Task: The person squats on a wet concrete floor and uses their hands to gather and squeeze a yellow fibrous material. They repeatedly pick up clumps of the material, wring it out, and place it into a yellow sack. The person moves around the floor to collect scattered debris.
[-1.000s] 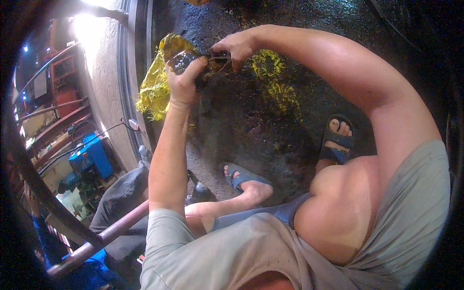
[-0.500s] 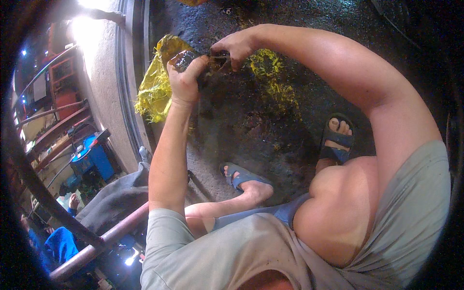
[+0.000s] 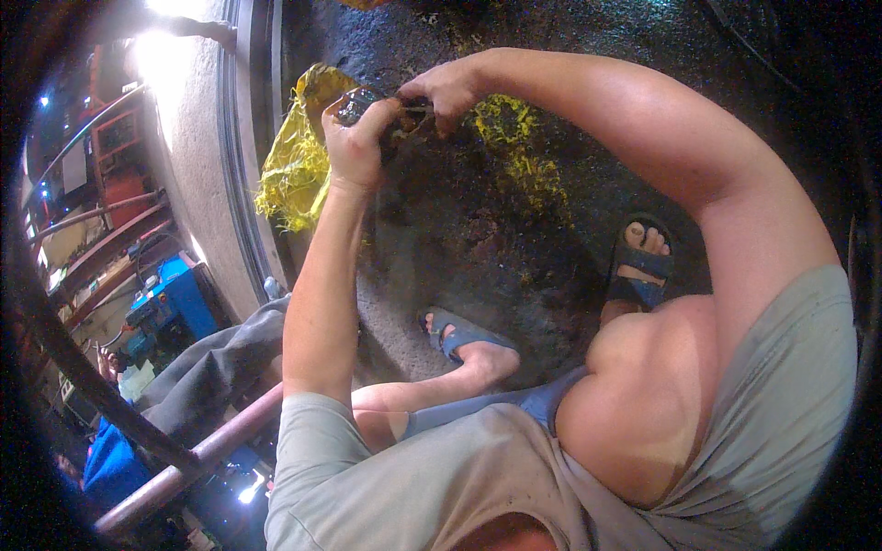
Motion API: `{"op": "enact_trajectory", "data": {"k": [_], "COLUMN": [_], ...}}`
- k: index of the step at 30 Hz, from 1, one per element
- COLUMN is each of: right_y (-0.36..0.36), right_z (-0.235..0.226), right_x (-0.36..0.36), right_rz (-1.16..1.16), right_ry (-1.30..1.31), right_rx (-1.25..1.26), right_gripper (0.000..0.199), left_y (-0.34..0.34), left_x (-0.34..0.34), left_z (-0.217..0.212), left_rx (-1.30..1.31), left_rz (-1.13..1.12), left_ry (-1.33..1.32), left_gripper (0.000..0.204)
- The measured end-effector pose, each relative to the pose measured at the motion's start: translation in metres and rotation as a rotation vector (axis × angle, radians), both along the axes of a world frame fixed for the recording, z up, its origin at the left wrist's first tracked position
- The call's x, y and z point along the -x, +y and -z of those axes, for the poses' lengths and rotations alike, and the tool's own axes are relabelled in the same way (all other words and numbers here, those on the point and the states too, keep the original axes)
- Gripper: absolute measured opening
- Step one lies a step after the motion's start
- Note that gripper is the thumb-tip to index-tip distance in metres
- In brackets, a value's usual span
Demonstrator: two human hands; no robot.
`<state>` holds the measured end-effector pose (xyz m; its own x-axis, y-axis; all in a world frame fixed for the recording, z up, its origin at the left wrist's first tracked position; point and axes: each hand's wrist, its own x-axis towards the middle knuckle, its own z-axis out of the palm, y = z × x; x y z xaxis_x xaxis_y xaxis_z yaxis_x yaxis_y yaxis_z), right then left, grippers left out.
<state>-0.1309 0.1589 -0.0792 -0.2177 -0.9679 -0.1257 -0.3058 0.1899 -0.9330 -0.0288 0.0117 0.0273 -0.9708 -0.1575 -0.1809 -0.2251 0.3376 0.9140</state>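
- A dark, glossy object (image 3: 356, 106) is gripped in the left hand (image 3: 354, 145), at the far end of both outstretched arms, over a blackened floor (image 3: 478, 230).
- The object's shiny top is seen just beyond the left thumb and to its left; a darker part is partly glimpsed under and to the right of that thumb, toward the right hand (image 3: 445, 96).
- The nearer of the two hands is the left, its palm and thumb pressed against the object; from the right hand, the shiny part lies to the left, past the left thumb.
- The hands are brought close together, the left thumb tip set just beside the right fingers; whether they touch cannot be told.
- The right fingers are bent downward around a narrow, dark gap, crossed by a thin, pale strip (image 3: 419, 109); whether anything is clamped there cannot be made out.
- The object's long axis is hidden by the fingers, and whether its underside is rested on the floor cannot be told.
- The left forearm is held nearly straight away from the body, while the right arm is bowed widely round, so that the right hand is brought in from the side.
- A frayed yellow sack (image 3: 296, 170) is spread beside the left hand, on its outer side; a yellow patch (image 3: 508, 121) is seen on the floor beyond the right fingers, on the side away from the object.
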Motion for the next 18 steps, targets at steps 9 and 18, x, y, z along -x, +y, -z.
{"op": "enact_trajectory", "data": {"k": [9,18], "right_y": [0.004,0.003], "right_z": [-0.010,-0.009], "right_x": [-0.003,-0.006], "right_rz": [0.038,0.044], "right_ry": [0.024,0.062], "right_rx": [0.065,0.052], "right_gripper": [0.075,0.075], "left_y": [-0.009,-0.001], "left_x": [-0.002,-0.005], "left_z": [0.011,0.007], "left_rx": [0.136,0.050], "left_rz": [0.077,0.030], "left_ry": [0.118,0.172], "left_gripper": [0.013,0.013]}}
